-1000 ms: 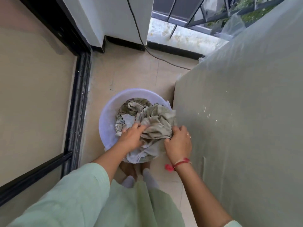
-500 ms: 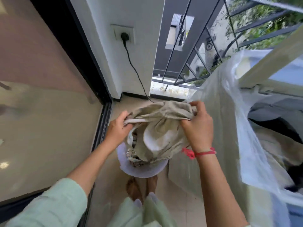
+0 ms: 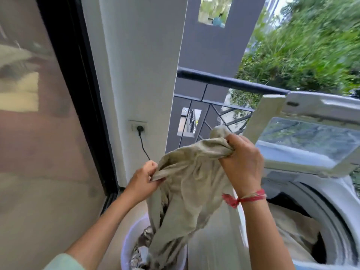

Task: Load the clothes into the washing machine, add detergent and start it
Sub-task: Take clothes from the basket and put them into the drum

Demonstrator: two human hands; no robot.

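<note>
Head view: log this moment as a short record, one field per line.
left hand: grips one edge of the beige garment
right hand: grips the garment's bunched top; red thread on the wrist
garment: held up, lower end hanging over the basin
basin: patterned clothes inside
washing machine: lid raised, fabric in the drum
power: plug in the wall socket

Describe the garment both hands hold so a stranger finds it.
Start at the open washing machine on the right; a pale tub sits left of it. The garment is the plain khaki cloth gripped by left hand and right hand above that tub, unlike the patterned clothes inside.
</note>
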